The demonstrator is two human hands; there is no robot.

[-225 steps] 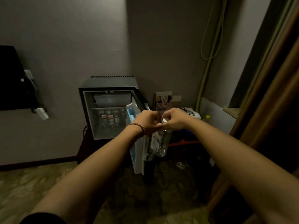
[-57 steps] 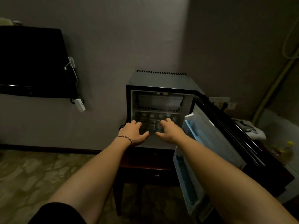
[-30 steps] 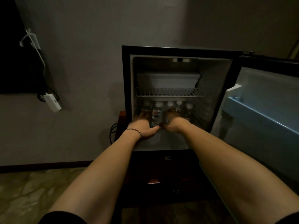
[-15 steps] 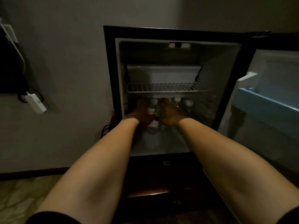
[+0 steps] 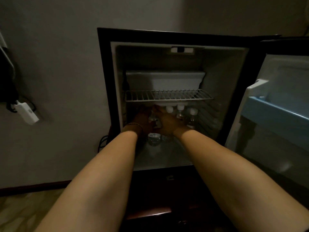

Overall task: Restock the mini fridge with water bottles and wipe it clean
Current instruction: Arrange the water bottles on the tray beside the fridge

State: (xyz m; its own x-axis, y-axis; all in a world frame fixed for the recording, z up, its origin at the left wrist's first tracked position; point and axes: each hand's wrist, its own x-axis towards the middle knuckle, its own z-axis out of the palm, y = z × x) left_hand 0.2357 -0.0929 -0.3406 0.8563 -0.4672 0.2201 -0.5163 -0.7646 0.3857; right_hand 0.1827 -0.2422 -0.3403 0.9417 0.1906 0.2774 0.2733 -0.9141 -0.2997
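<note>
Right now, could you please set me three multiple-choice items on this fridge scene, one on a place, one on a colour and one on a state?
1. Where do the water bottles stand?
A. On the wire shelf
B. On the fridge floor, under the wire shelf
C. In the door rack

2. What colour is the door rack?
A. Light blue
B. Red
C. Black

3. How is the fridge door?
A. Shut
B. Swung open to the right
C. Taken off

Answers:
1 B, their white caps show just below the wire shelf.
2 A, its front strip is pale blue.
3 B, its inner side faces the camera.
</note>
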